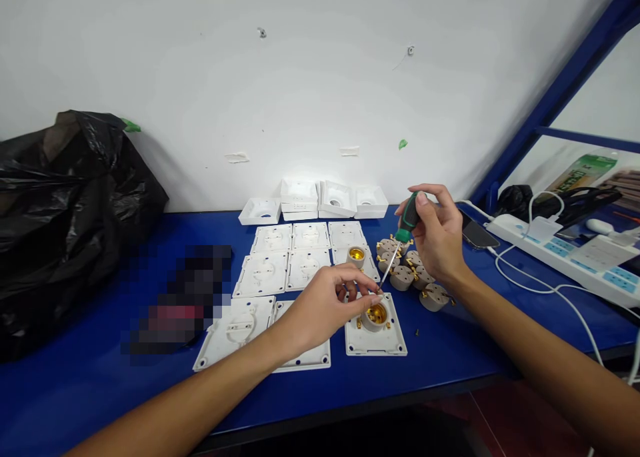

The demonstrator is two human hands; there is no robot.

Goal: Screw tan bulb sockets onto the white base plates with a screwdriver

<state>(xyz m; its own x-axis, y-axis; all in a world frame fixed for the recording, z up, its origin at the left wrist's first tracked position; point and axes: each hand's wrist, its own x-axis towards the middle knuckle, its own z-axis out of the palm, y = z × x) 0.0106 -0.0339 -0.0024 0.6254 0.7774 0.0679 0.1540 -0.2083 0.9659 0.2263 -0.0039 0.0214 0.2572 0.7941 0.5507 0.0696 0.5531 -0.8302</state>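
My right hand [440, 230] grips a screwdriver [409, 217] with a green and black handle, its thin shaft slanting down to the left. The shaft's tip meets the pinched fingertips of my left hand [333, 300]; whatever they pinch is too small to make out. Just below those fingertips, a round lamp socket [374, 318] with a brass-coloured threaded inside sits on a square white plate [376, 346]. Small brass terminals show at the socket's sides. Behind, a second socket [356, 257] stands on another white plate [370, 265]. A tiny screw [417, 332] lies right of the front plate.
Several white plates [260, 274] lie in rows on the blue table [280, 410]. White box-shaped covers [300, 194] are stacked against the wall. Round beige socket bases [402, 278] cluster at right, near a phone [477, 232] and a power strip [565, 250] with cables. A black bag [70, 224] fills the left.
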